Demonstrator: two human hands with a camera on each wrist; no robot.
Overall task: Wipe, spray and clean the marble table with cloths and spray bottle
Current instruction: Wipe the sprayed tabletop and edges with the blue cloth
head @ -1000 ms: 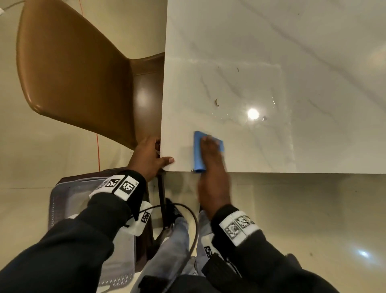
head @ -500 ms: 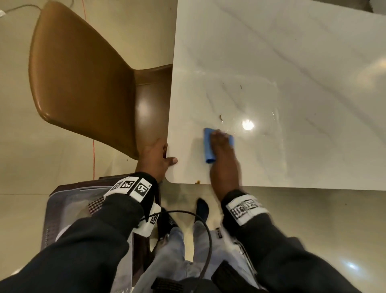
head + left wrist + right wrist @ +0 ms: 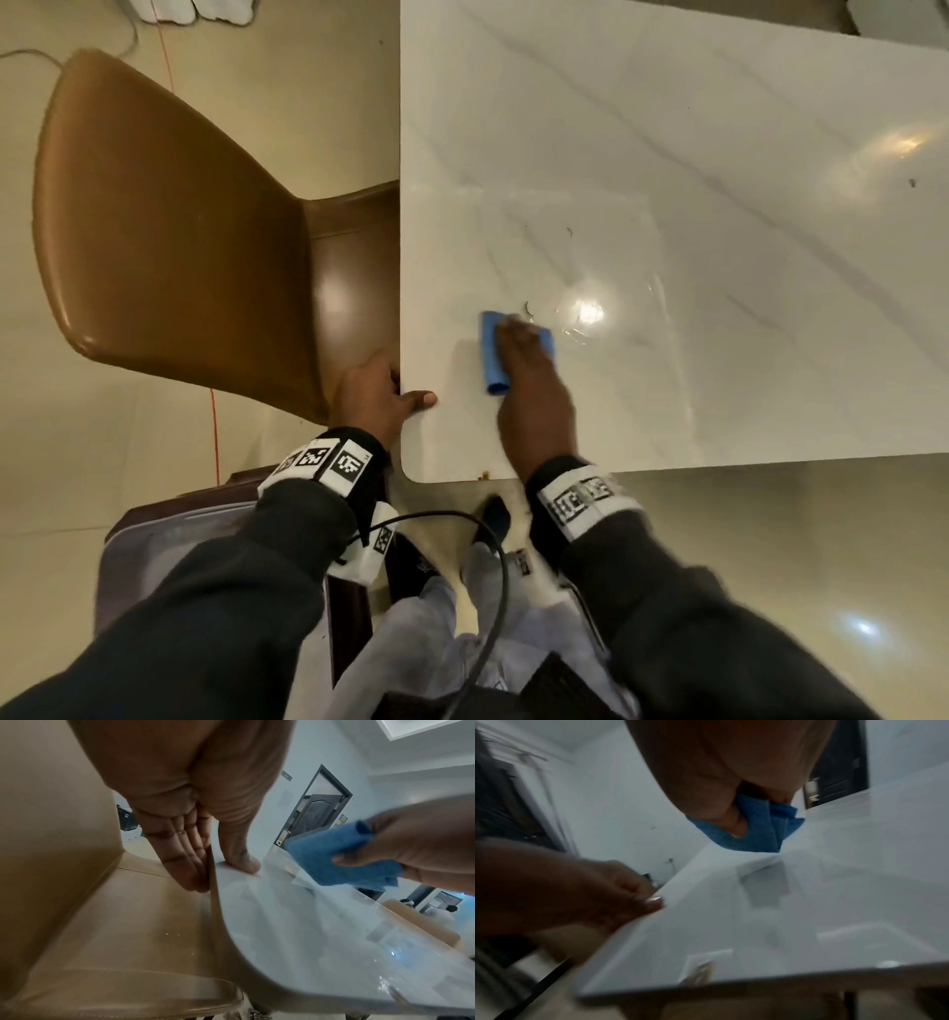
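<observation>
the right hand (image 3: 534,390) presses a folded blue cloth (image 3: 492,354) onto the bench (image 3: 667,154) near its near left corner, fingers spread over it and thumb pinching its side, just beside a wet patch (image 3: 585,314). the left hand (image 3: 372,395) clasps the bench's left edge, thumb on top, fingers down the side. a brown chair (image 3: 169,231) stands at that edge.

The glossy white marble counter (image 3: 719,154), veined in grey, has its rounded corner at 7 o'clock. A folded blue cloth (image 3: 490,360) lies on it near that corner. At the cloth's 2 o'clock a wet smear (image 3: 590,313) glints, with a small dark curl (image 3: 529,308) between them. Brown crumbs (image 3: 482,475) sit on the near edge at 6 o'clock.
</observation>
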